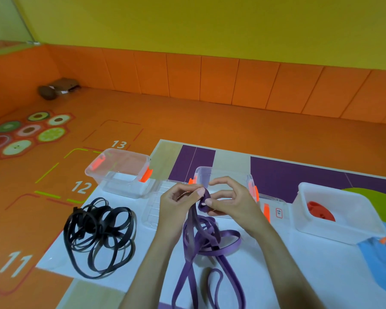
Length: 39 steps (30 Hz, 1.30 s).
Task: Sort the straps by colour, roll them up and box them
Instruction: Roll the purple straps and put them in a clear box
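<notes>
I am on the rolling step, with the purple strap [206, 239] in my hands; the colours look sorted already: the black straps [100, 235] lie in a loose tangle on the tabletop [288, 259] to my left, and a red roll [320, 211] sits in the white box [339, 230] on my right. My left hand [181, 197] pinches the strap between thumb and fingertips; my right hand [228, 201] curls round the small coil [204, 200] just begun there, thumb and forefinger pressing it; both are raised above the tabletop, in front of the open clear box [204, 172] in the middle. From the coil the strap hangs straight down into a heap of crossed loops beneath my hands; its long axis then runs from that heap towards me, two long loops trailing off the near edge of the view. The coil's own axis, as far as I can judge, lies across, from hand to hand. The next move calls for turning the coil over onto the hanging length while the left hand feeds it flat and untwisted; the crossed loops may well snag, so I expect to shake them free as I wind — then the roll should go into the clear box behind it.
</notes>
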Tool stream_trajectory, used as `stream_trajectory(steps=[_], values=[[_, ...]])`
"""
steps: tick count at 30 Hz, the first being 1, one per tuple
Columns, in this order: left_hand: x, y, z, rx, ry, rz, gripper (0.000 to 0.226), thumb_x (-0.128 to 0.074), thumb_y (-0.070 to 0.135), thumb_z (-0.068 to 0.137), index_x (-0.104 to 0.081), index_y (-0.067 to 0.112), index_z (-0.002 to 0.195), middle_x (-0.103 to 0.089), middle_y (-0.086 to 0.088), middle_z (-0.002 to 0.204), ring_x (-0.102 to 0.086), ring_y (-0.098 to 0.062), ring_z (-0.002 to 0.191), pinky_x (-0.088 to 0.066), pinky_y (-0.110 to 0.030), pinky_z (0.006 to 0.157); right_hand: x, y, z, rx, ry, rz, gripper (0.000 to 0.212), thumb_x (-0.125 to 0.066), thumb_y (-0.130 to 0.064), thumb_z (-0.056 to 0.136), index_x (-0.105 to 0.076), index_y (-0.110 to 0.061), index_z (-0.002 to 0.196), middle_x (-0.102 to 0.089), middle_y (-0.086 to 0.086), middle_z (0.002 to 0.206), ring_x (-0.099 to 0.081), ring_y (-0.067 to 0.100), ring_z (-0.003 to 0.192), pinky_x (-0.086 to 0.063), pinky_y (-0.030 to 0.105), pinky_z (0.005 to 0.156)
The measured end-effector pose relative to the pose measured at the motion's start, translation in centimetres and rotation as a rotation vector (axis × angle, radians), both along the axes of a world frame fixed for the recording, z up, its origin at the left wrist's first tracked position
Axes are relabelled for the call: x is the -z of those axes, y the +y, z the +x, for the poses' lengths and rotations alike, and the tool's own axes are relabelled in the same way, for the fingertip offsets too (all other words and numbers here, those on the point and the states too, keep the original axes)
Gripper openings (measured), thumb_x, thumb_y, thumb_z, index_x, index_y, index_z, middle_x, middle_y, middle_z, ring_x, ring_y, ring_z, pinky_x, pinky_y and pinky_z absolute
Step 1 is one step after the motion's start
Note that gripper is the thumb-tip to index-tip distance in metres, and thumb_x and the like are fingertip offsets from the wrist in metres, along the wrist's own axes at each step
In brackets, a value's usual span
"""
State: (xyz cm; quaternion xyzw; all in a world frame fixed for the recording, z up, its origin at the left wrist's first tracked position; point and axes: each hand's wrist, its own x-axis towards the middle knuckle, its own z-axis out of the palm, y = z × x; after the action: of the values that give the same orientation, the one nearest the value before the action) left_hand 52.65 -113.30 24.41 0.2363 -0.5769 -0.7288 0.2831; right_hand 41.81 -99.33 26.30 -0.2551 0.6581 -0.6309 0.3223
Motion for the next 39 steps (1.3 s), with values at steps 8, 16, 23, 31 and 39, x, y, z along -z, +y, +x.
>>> stream_trajectory(steps=[8,16,23,31,39], values=[[0.1,-0.1,0.1,0.058,-0.042,0.124,0.013,-0.08,0.01,0.089,-0.077,0.017,0.079,-0.075,-0.008,0.089,-0.071,-0.017,0.087,-0.054,-0.034,0.088,1.4,-0.4,0.8,0.131,-0.013,-0.037,0.011,-0.079,-0.007,0.091,-0.078,-0.015,0.099,-0.075,0.015,0.103,-0.076,0.032,0.08,-0.064,0.04,0.077],[0.2,0.2,0.0,-0.052,-0.062,-0.067,0.008,-0.084,0.012,0.086,-0.078,0.015,0.082,-0.077,-0.008,0.087,-0.074,-0.021,0.086,-0.059,-0.035,0.086,1.0,-0.6,1.4,0.177,0.008,-0.047,0.008,-0.081,-0.009,0.09,-0.077,-0.008,0.097,-0.076,0.014,0.099,-0.078,0.033,0.079,-0.066,0.04,0.076],[0.4,0.3,0.2,-0.105,-0.063,-0.157,0.006,-0.085,0.011,0.085,-0.079,0.012,0.083,-0.077,-0.003,0.082,-0.074,-0.018,0.082,-0.057,-0.024,0.078,0.8,-0.9,1.7,0.146,0.173,0.031,0.009,-0.084,-0.011,0.087,-0.075,-0.01,0.09,-0.078,0.005,0.091,-0.078,0.026,0.078,-0.066,0.041,0.073],[0.1,0.7,0.5,-0.052,-0.074,-0.182,0.01,-0.085,0.012,0.086,-0.081,0.018,0.079,-0.077,-0.002,0.08,-0.074,-0.018,0.081,-0.057,-0.026,0.078,0.6,-0.3,1.4,0.082,0.133,0.061,0.019,-0.082,-0.01,0.089,-0.064,-0.004,0.089,-0.075,0.012,0.097,-0.077,0.037,0.08,-0.066,0.045,0.074],[0.6,0.7,0.7,0.142,-0.108,-0.18,0.012,-0.08,0.011,0.09,-0.084,0.015,0.101,-0.081,0.001,0.095,-0.077,-0.017,0.094,-0.056,-0.025,0.087,0.6,1.0,1.4,0.232,0.071,0.014,0.018,-0.082,-0.003,0.087,-0.065,0.002,0.089,-0.075,0.013,0.1,-0.079,0.032,0.082,-0.066,0.047,0.081]])
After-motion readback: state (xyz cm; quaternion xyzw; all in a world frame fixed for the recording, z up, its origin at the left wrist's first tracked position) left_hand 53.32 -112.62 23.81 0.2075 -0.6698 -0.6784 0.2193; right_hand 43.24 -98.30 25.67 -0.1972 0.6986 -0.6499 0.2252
